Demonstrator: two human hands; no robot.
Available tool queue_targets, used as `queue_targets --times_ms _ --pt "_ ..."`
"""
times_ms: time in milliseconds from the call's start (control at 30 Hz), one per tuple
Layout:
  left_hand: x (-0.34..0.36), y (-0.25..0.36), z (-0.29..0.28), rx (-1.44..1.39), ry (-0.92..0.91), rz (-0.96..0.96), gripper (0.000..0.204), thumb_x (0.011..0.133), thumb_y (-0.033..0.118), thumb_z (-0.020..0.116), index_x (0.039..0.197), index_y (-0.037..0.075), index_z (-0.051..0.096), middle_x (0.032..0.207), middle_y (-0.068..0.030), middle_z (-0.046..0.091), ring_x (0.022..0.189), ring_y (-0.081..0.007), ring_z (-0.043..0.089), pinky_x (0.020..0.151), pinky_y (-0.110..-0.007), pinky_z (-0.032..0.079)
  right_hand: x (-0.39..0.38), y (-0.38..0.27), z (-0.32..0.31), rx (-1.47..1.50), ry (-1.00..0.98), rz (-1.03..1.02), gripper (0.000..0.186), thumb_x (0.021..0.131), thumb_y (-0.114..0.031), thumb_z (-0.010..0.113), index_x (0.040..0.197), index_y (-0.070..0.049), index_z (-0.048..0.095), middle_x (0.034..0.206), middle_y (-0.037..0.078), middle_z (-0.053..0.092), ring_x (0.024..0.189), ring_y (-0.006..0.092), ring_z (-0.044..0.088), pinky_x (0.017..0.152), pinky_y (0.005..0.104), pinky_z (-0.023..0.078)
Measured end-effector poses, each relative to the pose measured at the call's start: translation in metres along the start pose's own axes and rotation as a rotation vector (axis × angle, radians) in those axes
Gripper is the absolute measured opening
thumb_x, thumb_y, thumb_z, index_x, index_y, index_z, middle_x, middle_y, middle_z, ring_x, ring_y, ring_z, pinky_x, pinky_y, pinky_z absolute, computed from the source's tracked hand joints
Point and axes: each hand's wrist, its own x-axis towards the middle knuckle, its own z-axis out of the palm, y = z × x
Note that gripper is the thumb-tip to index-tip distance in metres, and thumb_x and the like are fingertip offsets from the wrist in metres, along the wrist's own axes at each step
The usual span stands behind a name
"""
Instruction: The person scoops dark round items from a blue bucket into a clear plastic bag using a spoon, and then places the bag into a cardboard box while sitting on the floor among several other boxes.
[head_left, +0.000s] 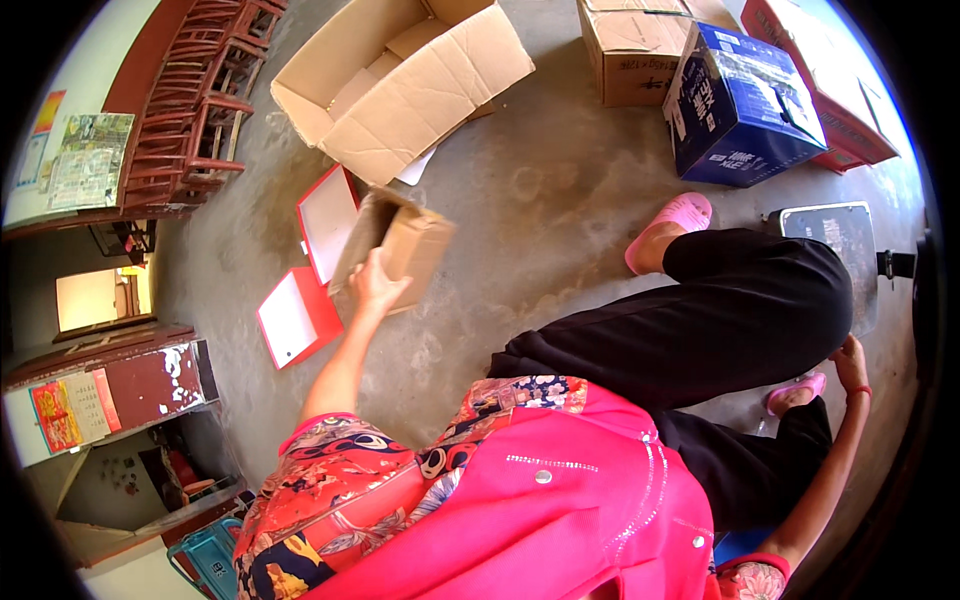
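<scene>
Your brown box (424,250) could slip onto the red box (320,308) at eight o'clock.
Only your left hand (378,286) grips it; your right hand (851,364), I can't tell.

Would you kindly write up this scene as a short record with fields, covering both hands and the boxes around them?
Left hand: grips a small cardboard box, slightly blurred
Right hand: beside the knee of the black trousers; grip unclear
Left of the held box: red-and-white box parts on the floor
Top of view: large open carton
Upper right: brown carton, blue box, red box
Footwear: pink slippers
</scene>
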Motion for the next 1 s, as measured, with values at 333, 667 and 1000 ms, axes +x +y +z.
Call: queue_targets --times_ms 333,667,1000 --pt "-0.016 -0.121 0.011 0.055 -0.016 -0.647 0.084 0.057 0.043 0.076 0.125 0.008 0.040 0.124 -0.0191 0.046 0.118 -0.0331 0.042 0.097 -0.044 0.034 -0.002 -0.014 0.005 0.012 -0.027 0.041 0.031 0.081 -0.004 0.049 0.111 -0.001 0.055 0.075 -0.001 0.053 0.065 0.0070 0.046 0.059 0.0222 0.040" --pt "0.148 0.023 -0.101 -0.258 0.649 0.418 0.071 0.067 0.032 0.073 0.124 0.000 0.044 0.128 -0.0192 0.043 0.118 -0.0338 0.040 0.099 -0.042 0.032 -0.008 -0.026 0.008 -0.058 0.042 0.046 0.021 0.079 -0.007 0.053 0.098 0.000 0.057 0.067 0.002 0.053 0.057 0.0090 0.050 0.055 0.0240 0.042" --pt "0.287 0.062 -0.089 -0.181 -0.107 0.369 0.042 0.065 0.028 0.075 0.098 0.003 0.065 0.088 -0.0136 0.066 0.079 -0.0212 0.064 0.073 -0.034 0.050 -0.042 -0.035 0.012 -0.219 0.163 0.037 0.021 0.076 -0.010 0.057 0.094 0.000 0.059 0.076 0.012 0.061 0.069 0.0186 0.057 0.066 0.0303 0.046"
